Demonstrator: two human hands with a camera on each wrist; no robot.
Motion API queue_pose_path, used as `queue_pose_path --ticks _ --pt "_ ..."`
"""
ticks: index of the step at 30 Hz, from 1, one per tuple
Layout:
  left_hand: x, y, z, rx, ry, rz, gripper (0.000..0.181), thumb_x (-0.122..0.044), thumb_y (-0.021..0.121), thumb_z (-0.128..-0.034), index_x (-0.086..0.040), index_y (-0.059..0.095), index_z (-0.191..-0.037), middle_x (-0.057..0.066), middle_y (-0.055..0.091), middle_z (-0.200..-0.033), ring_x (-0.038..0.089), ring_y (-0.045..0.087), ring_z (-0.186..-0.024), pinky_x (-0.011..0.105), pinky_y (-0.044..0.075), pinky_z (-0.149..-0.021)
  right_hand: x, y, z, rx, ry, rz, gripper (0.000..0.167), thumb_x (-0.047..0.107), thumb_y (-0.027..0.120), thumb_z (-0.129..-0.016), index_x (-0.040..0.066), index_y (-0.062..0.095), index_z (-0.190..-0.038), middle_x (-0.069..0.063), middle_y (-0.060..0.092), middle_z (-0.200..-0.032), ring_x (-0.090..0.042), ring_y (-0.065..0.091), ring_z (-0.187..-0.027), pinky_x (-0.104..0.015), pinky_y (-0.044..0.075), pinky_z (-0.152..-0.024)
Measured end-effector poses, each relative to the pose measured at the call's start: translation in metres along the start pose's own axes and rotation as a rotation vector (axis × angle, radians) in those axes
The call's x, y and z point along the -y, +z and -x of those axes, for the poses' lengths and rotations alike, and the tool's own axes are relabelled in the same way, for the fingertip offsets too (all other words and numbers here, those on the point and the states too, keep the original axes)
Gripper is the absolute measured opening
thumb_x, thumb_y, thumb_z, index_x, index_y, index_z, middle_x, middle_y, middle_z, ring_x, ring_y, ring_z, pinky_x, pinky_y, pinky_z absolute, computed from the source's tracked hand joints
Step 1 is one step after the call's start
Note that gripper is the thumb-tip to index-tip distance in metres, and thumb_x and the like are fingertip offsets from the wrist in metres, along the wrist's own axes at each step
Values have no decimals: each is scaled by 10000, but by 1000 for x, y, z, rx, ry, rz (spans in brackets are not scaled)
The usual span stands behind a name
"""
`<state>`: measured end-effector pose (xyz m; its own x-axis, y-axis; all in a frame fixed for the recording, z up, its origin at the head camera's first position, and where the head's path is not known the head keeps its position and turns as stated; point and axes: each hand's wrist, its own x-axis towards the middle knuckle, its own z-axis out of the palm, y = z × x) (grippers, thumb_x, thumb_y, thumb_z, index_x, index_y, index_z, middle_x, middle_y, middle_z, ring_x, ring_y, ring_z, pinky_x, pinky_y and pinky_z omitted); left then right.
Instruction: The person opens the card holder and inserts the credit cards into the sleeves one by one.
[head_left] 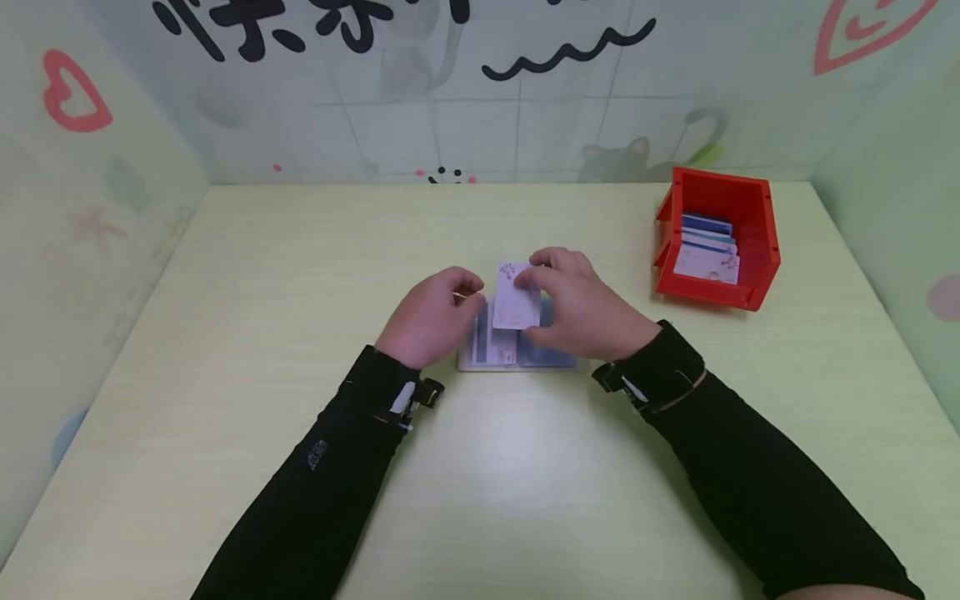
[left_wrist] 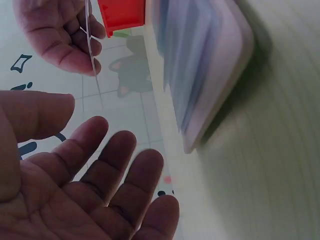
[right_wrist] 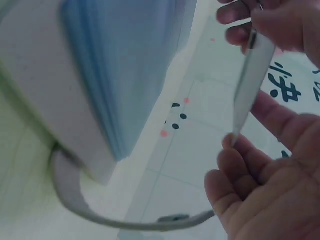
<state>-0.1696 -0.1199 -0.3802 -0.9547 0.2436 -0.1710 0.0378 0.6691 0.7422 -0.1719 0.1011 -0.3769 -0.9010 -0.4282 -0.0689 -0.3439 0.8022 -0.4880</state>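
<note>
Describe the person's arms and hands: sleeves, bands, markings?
The left sleeve and right sleeve are black; the left one bears a small grey marking. Each arm has a black wristband with a small dark device. The left hand and right hand are ungloved.

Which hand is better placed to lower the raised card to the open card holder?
Likely the right hand: it grips the floral-print card above the open card holder. The left hand holds nothing, so it could perhaps steady the holder.
</note>
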Motion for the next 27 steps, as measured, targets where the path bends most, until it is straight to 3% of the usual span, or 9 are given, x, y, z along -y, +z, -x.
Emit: queue_pose_path --ticks 4,9,15,22,27 --pt "2 1 0 25 -28 -152 390 -275 519 -1096 -103 641 -1423 65 622 -1480 265 583 -1318 474 484 -1131 -6 0 0 109 -2 89 617 246 845 -841 123 647 -1412 -120 422 -1565 -331 368 -1423 -481 488 -1140" --pt "4 4 -1 77 -20 -248 404 -269 529 -1096 -93 639 -1443 77 643 -1465 256 596 -1338 478 464 -1167 -10 1 -1 162 -23 121 634 235 851 -818 119 658 -1410 -122 450 -1536 -317 398 -1390 -472 479 -1138" --pt "4 7 -1 116 -1 -299 399 -261 536 -1092 -83 651 -1431 71 671 -1415 240 633 -1225 443 511 -1103 -13 5 -1 197 -57 123 589 219 818 -851 115 663 -1409 -126 474 -1508 -327 413 -1367 -471 479 -1136" --pt "4 9 -2 111 -8 -308 385 -260 532 -1093 -94 669 -1411 61 690 -1366 243 637 -1148 423 536 -1039 -12 9 -1 205 -79 114 562 224 817 -871 109 670 -1401 -119 495 -1479 -314 428 -1340 -450 483 -1123" --pt "4 10 -2 114 4 -329 357 -255 531 -1090 -101 710 -1358 49 708 -1297 235 646 -1069 379 543 -917 -12 10 -1 219 -83 114 567 237 821 -874 112 666 -1405 -120 495 -1480 -313 423 -1348 -445 479 -1119"
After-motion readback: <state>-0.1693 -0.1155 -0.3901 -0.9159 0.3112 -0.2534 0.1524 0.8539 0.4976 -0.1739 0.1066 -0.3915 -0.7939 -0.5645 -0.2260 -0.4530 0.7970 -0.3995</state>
